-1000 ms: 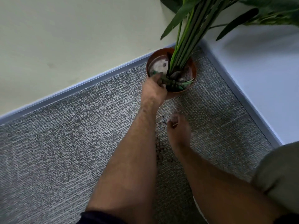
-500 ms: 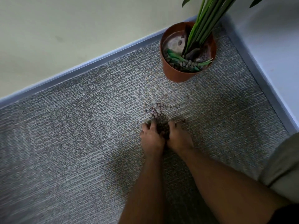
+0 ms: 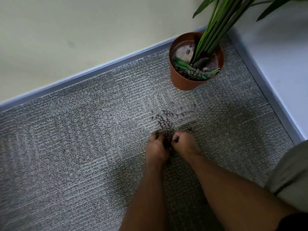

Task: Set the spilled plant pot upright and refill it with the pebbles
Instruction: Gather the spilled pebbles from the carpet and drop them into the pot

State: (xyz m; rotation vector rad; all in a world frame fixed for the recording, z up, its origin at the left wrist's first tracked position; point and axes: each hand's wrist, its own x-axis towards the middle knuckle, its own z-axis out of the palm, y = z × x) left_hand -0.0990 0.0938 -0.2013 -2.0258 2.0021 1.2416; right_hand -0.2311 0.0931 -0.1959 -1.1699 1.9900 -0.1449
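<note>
the pebbles (image 3: 164,121) lie in a loose patch on the grey carpet (image 3: 66,164), in front of the plant pot (image 3: 186,80) and apart from it, with a few strays toward the right. the left hand (image 3: 157,148) and right hand (image 3: 185,144) rest side by side at the near edge of the patch, fingers curled down around a small heap between them; whether any pebbles are actually gripped cannot be told. to do this step well, keep the hands cupped together, rake the pebbles inward into one pile, then lift with the palms closed underneath so none drop. the pot stands upright in the corner by the skirting (image 3: 100,69); it holds green stems (image 3: 210,37), some pebbles along the near inner rim, and a pale bare patch at the back.
</note>
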